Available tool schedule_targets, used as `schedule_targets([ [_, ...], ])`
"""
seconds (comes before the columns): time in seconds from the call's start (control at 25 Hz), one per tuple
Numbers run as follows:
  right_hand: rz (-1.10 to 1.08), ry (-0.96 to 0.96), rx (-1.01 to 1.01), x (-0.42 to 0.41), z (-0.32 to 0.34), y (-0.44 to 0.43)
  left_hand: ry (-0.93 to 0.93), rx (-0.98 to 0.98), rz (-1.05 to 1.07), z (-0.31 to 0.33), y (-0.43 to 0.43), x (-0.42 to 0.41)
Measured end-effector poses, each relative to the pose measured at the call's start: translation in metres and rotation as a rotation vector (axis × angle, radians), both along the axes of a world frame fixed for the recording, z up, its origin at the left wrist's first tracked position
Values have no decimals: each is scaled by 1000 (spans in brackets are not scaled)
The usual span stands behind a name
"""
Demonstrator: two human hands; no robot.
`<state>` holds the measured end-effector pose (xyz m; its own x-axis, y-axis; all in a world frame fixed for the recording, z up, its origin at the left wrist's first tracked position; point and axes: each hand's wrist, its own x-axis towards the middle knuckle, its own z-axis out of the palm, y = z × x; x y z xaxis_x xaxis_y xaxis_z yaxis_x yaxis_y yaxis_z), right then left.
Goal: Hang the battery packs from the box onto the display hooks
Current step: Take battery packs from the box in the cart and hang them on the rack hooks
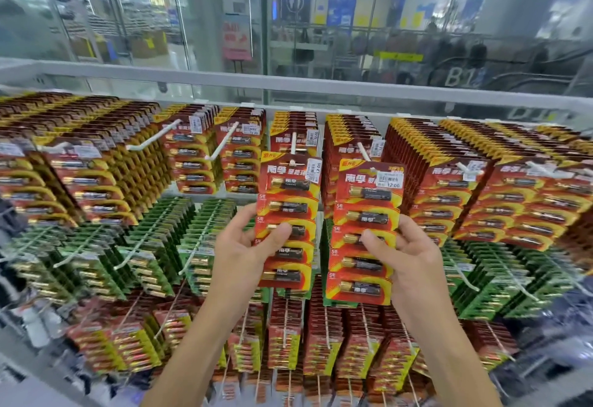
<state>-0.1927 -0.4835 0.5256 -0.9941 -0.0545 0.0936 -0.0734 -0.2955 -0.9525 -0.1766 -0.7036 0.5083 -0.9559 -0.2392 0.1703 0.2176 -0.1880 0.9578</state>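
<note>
Two bare forearms are seen rising from below, each ending in a hand holding one pack. A red-and-yellow cardboard blister card of five black-and-gold batteries (290, 201) is pinched by the left hand (244, 246), thumb on its face and fingers behind. Its punched hole is presented at the tip of the white plastic display hook (292, 146).

Just right of that hook, a second identical red card (365, 214) is pinched likewise by the right hand (407, 252) at a neighbouring white hook (364, 151). Whether either hole is already threaded cannot be told.

The step is judged to be hanging. Each hole must be aligned and each card slid back.

Below the hook, green battery packs (167, 246) are crowded close, and their projecting hook tips could snag a card. No box is seen.
</note>
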Motion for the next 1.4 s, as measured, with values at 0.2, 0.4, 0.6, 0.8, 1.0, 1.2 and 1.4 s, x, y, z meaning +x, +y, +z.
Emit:
schedule_targets([
  [0.2,-20,12,-1,2,0,5,-12,-22,-1,-1,4,-4],
  [0.4,-17,34,-2,1,-2,8,-14,-21,12,-2,6,-6],
  [0.6,-6,1,-9,-16,-6,2,-27,-29,24,-3,5,-18],
  [0.8,-16,36,24,-47,-4,-5,-28,-61,54,2,2,-42],
  [1.0,1,49,71,-77,-1,-11,-29,-74,29,12,7,-63],
  [1.2,-30,33,68,-95,-10,-13,-56,-55,141,5,7,-90],
  [1.4,-80,33,115,-98,-18,-11,-95,-56,217,0,9,-103],
])
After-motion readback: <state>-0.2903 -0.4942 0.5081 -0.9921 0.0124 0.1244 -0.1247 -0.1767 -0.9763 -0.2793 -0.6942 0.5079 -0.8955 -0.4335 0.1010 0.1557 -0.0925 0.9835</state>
